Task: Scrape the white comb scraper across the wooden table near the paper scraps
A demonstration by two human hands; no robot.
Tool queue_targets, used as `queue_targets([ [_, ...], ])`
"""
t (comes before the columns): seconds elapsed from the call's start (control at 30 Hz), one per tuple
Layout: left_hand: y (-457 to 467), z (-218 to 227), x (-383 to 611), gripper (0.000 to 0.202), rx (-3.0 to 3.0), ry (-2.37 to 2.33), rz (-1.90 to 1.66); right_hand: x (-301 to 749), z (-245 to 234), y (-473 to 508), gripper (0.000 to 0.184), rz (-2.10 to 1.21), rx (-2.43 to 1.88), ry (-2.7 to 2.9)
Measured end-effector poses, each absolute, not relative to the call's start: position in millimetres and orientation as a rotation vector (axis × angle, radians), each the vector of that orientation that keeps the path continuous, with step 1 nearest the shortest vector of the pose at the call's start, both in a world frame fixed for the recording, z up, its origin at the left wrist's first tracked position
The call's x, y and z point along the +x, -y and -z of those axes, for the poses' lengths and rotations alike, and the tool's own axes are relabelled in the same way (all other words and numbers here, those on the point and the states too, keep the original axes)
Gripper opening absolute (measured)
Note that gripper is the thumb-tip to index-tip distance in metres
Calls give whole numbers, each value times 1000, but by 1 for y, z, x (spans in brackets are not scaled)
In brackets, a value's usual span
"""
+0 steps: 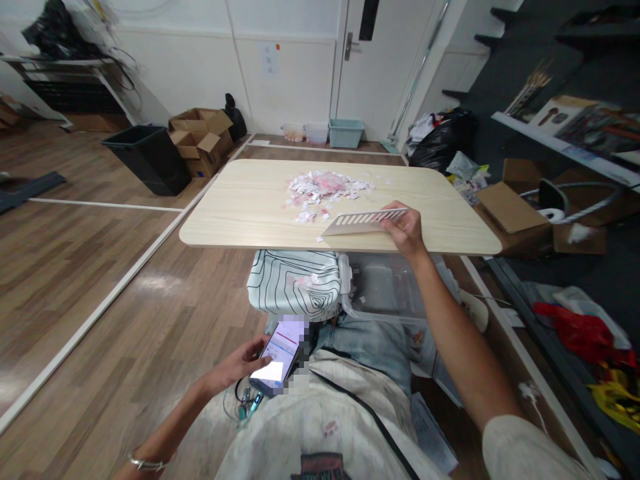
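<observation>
My left hand (pixel 246 360) holds a smartphone (pixel 281 353) low by my lap, its lit screen facing up and the thumb on it. The screen's text is too small to read. Over the table's near right part, my right hand (pixel 406 230) grips a thin white slotted panel (pixel 357 223) by its right end. The panel is tilted, with a row of slots along its top. Just beyond it, a pile of small white and pink paper scraps (pixel 325 185) lies on the pale wooden table (pixel 235 213). A few scraps lie near the panel's left end.
Under the table's near edge are a white cushion-like item with black lines (pixel 295 283) and a clear plastic bin (pixel 385 287). A black waste bin (pixel 150 160) and cardboard boxes (pixel 203 140) stand left. On the right are an open carton (pixel 515 207) and shelves.
</observation>
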State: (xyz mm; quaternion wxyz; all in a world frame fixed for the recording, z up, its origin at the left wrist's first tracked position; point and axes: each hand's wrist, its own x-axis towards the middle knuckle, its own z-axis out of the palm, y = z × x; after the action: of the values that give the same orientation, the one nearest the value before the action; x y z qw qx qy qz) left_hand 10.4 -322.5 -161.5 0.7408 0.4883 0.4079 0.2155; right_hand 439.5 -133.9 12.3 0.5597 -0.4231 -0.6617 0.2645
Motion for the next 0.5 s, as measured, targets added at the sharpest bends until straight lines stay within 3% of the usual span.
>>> queue_targets([
  [0.17,321,170,4,49,1053,-813,-464,439,-14,135,12,-617,-983,1569],
  [0.5,322,140,16,37,1036,-864,-492,437,-16,137,20,-619,-1035,1556],
])
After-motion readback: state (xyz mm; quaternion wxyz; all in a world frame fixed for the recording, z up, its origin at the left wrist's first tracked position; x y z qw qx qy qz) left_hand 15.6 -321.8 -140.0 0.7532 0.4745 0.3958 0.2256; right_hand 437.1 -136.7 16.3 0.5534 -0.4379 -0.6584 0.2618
